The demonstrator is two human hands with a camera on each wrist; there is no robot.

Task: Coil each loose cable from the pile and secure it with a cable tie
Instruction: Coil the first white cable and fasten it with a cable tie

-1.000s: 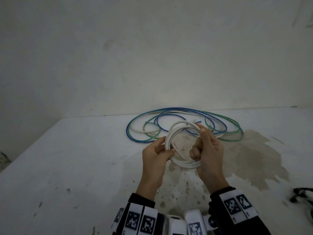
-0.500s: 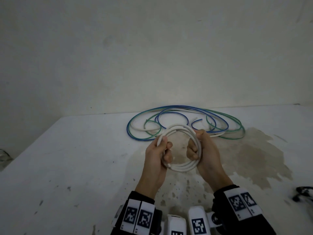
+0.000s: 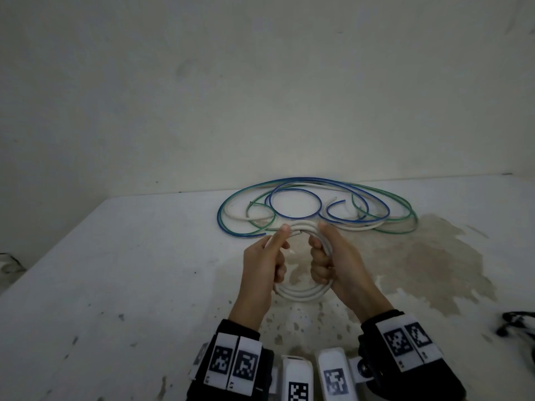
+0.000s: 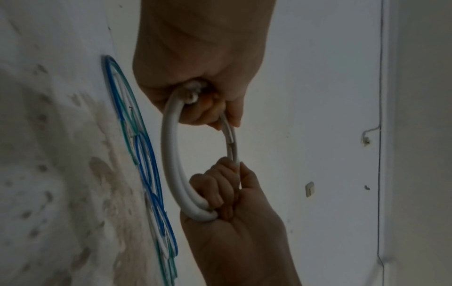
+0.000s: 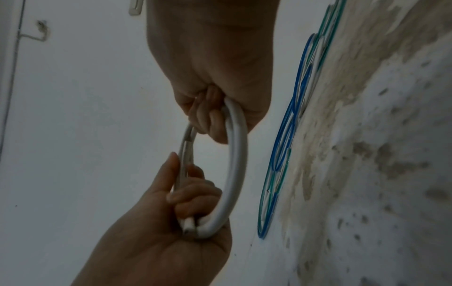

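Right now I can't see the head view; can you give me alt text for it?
Two hands hold a white cable coil above a stained white table, left hand and right hand gripping opposite sides. Behind it lie loose blue, green and white cables; no cable tie shows.

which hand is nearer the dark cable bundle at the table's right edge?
Right. The right hand grips the white coil's right side, toward the dark bundle; the left hand grips its left side.

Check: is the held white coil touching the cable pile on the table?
Apart. Left wrist view shows the white coil held by both hands, a clear gap to the cable pile.
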